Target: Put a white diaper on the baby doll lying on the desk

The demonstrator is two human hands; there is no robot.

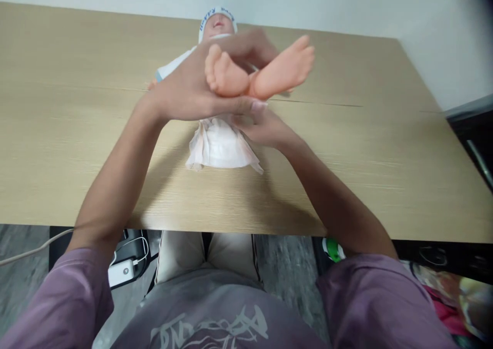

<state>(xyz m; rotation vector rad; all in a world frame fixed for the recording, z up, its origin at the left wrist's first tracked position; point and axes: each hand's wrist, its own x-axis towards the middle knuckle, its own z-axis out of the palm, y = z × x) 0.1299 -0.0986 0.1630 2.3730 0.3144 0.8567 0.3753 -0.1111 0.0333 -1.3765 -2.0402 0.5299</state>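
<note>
While the baby doll [215, 30] lies face-up at the table's [57, 133] far middle, the left hand [192, 89] is closed around its ankles, lifting both feet [262, 74]. Just nearer, the right hand [265, 128] touches the white diaper [219, 148] beneath; whether it grips is unclear. The diaper looks unfastened.

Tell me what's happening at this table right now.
A person seated at a wooden table is handling a baby doll lying on its back. The left hand has a grip on the doll's ankles, lifting both feet. The right hand is under the raised legs at a white diaper spread on the table.
</note>
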